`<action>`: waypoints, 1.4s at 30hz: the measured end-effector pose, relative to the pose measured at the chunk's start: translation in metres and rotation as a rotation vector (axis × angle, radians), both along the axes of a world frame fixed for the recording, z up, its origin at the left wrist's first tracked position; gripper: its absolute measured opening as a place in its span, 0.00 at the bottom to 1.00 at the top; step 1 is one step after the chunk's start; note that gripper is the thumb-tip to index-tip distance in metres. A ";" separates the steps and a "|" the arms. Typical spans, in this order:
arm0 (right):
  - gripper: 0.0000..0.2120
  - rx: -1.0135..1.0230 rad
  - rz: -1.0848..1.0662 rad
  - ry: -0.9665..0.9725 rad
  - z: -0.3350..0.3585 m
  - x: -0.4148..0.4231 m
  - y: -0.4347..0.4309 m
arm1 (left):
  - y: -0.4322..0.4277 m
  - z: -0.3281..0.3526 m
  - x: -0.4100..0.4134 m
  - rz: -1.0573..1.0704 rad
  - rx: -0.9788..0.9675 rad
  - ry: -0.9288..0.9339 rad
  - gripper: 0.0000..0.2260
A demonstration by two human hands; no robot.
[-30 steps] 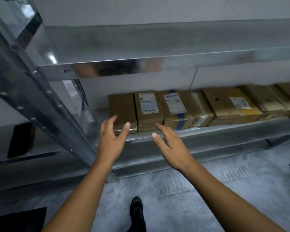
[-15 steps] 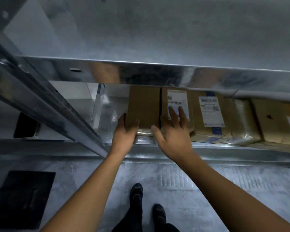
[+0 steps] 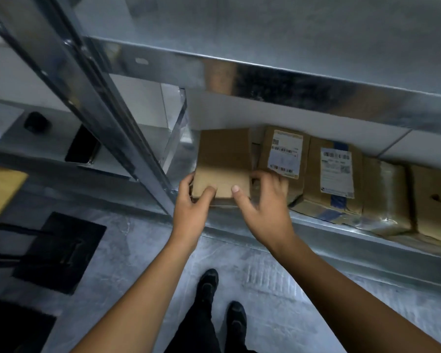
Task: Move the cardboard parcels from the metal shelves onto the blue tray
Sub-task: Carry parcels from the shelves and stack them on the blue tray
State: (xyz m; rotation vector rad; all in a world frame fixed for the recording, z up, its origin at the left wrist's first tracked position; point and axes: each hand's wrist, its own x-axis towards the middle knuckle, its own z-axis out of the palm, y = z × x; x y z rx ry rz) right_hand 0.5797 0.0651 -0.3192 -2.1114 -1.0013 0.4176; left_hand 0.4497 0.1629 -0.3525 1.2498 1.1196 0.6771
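A plain brown cardboard parcel [image 3: 223, 159] sits at the left end of the low metal shelf [image 3: 341, 233], its near end jutting over the shelf's front edge. My left hand [image 3: 191, 200] grips its left near corner, thumb on the front face. My right hand [image 3: 262, 200] holds its right side, fingers tucked between it and the neighbouring labelled parcel [image 3: 284, 155]. Further right stand a parcel with a label and blue tape [image 3: 335, 179], a plastic-wrapped one [image 3: 385, 194] and another brown one [image 3: 433, 200]. The blue tray is out of view.
A slanted metal upright [image 3: 107, 118] of the rack runs just left of my left hand. An upper shelf [image 3: 290, 82] overhangs the parcels. Black mats [image 3: 59, 250] lie on the grey floor at left, and my dark shoes [image 3: 209, 284] stand below. A tan edge [image 3: 0, 192] shows far left.
Both hands have closed around the leftmost plain parcel; my right hand left the labelled parcel's top for the plain one's right side. The plain parcel has slid forward and apart from its neighbour.
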 end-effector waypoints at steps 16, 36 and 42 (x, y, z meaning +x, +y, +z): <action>0.28 0.222 0.329 0.279 0.020 -0.118 -0.030 | -0.109 0.039 -0.135 0.422 0.098 -0.090 0.23; 0.31 0.288 1.058 0.384 0.074 -0.610 0.057 | -0.114 0.092 -0.621 1.027 0.364 -0.012 0.24; 0.28 0.276 1.248 0.382 0.095 -0.774 0.064 | -0.129 0.112 -0.777 1.231 0.385 0.001 0.29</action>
